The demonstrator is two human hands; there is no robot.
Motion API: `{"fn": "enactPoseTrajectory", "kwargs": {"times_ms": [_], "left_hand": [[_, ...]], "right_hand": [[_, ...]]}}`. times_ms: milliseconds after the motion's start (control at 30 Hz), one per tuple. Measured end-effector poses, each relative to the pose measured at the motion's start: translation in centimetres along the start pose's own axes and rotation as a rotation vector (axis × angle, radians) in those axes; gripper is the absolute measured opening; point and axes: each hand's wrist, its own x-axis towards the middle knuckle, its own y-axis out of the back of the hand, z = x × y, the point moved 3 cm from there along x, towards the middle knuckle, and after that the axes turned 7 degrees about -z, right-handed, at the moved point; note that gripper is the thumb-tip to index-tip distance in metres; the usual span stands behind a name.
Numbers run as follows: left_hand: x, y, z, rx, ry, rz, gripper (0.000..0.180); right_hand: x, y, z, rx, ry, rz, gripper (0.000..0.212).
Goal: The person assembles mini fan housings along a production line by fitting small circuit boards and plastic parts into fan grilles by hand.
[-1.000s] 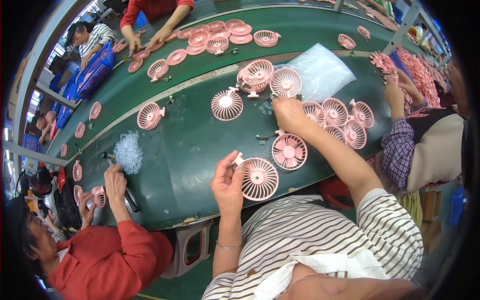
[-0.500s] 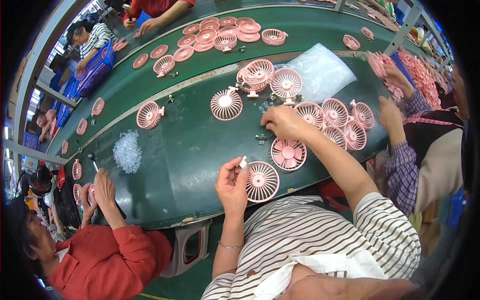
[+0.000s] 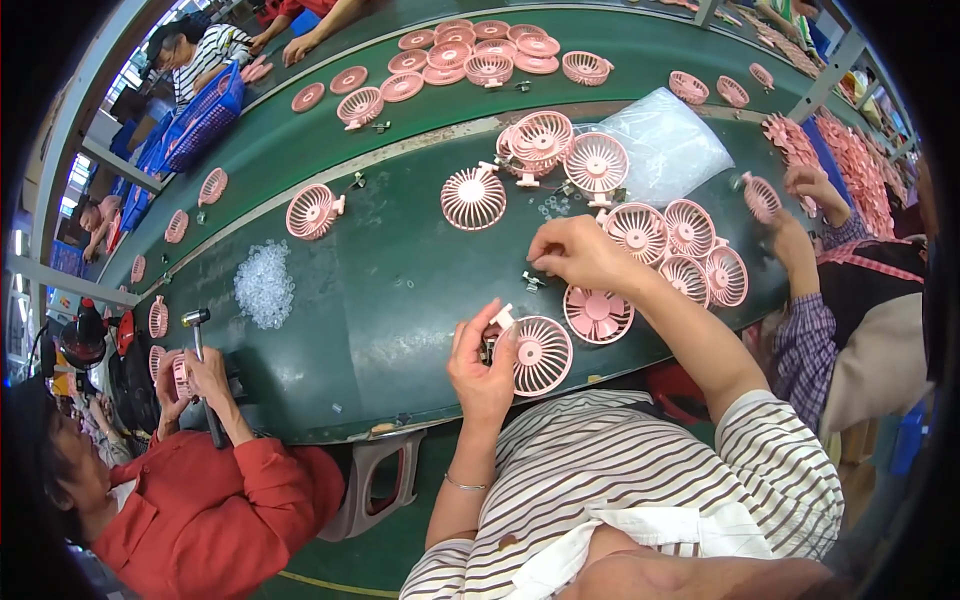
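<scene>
My left hand [image 3: 482,372] grips a round pink fan housing [image 3: 542,356] by its side, thumb near the pale tab on its rim. My right hand [image 3: 582,254] is closed in a pinch over the table; what its fingertips hold, if anything, is too small to tell. Just below those fingertips lies a small circuit board [image 3: 533,282] with a dark part. Beneath my right forearm rests a housing with pink fan blades [image 3: 598,315] showing. Small clear rings [image 3: 553,206] are scattered beyond the hand.
Several pink fan housings [image 3: 640,232] cluster at the right, beside a clear plastic bag [image 3: 668,145]. A heap of clear pieces [image 3: 264,285] sits left. A co-worker there holds a hammer [image 3: 197,318] and a fan part. Beyond runs a green belt [image 3: 330,112] carrying pink parts.
The view has shifted a little, while my left hand keeps the fan housing. My right fingers have come closer to the circuit board. The right co-worker now holds out a pink fan part.
</scene>
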Motion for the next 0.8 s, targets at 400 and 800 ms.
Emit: {"fn": "enactPoseTrajectory", "kwargs": {"times_ms": [400,800], "left_hand": [[-0.3,-0.6,1.4,-0.036,-0.033,0.123,0.028],[-0.7,-0.9,1.4,-0.044,-0.081,0.069,0.022]], "right_hand": [[-4.3,-4.4,-1.5,0.875,-0.087,0.113,0.013],[-4.9,-5.5,-1.2,1.002,-0.063,0.101,0.010]]}}
